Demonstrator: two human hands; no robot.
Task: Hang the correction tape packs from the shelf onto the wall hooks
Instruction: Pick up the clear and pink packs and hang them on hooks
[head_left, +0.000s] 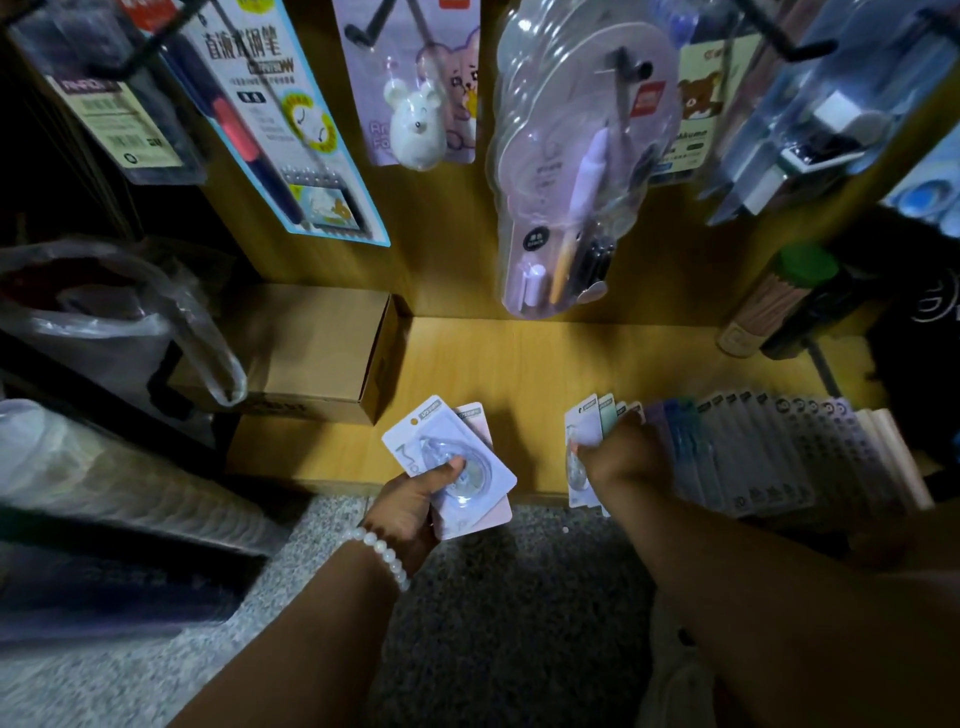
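Observation:
My left hand (413, 501) grips two or three correction tape packs (449, 460), white and pale pink cards with a clear blister, held over the front edge of the wooden shelf (519, 374). My right hand (621, 449) is closed on the front packs (589, 423) of a row of packs (753, 452) standing along the shelf's right side. On the wooden back wall above, black hooks (631, 70) carry hanging goods. A bare black hook (795, 44) sticks out at the top right.
A brown cardboard box (317, 348) sits at the shelf's left end, with clear plastic bags (114, 317) beside it. Pen packs (270, 119), a mouse-shaped pack (415, 104) and clear blister packs (576, 171) hang overhead. Speckled grey floor (493, 623) lies below.

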